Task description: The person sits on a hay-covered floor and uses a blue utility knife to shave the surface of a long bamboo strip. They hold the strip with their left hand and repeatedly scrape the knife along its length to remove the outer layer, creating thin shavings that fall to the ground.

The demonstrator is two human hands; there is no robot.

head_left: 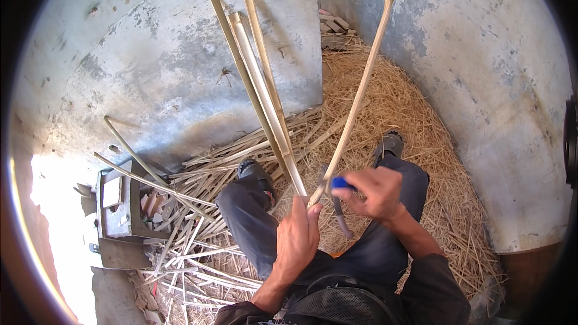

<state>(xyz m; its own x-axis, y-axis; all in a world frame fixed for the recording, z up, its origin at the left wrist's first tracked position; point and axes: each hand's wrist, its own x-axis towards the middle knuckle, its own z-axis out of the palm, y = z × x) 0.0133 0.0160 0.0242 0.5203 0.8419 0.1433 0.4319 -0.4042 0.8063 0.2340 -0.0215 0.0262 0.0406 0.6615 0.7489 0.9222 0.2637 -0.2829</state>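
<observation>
Trimming the stick: the step in hand looks like working a blue-handled tool (pixel 343 183) against the long stick (pixel 361 90), close to its lower end.
Long stick: slants up from the hands, over the shavings (pixel 433 186), toward their far corner.
Left hand (pixel 296 232): thumb and fingers pinching the stick's lower end.
Right hand (pixel 378 194): blurred, curled around the blue handle; whether the tool's metal part touches the stick, I cannot tell.
Next stroke: seems to call for a firm left grip, with those fingertips kept out of the tool's path.
Pale strip (pixel 256 75): its lower end meets the left fingertips, perhaps crowding them; whether it is gripped too is unclear.
Curved dark bar (pixel 342 219): just below the tool, between the legs.
Leaning strips: a darker strip (pixel 224 24) and a tan strip (pixel 263 42) flank the pale one near the wall (pixel 150 54).
Left edge of the shavings: split strips (pixel 205 186) lie crisscrossed beside a wooden box (pixel 123 225).
</observation>
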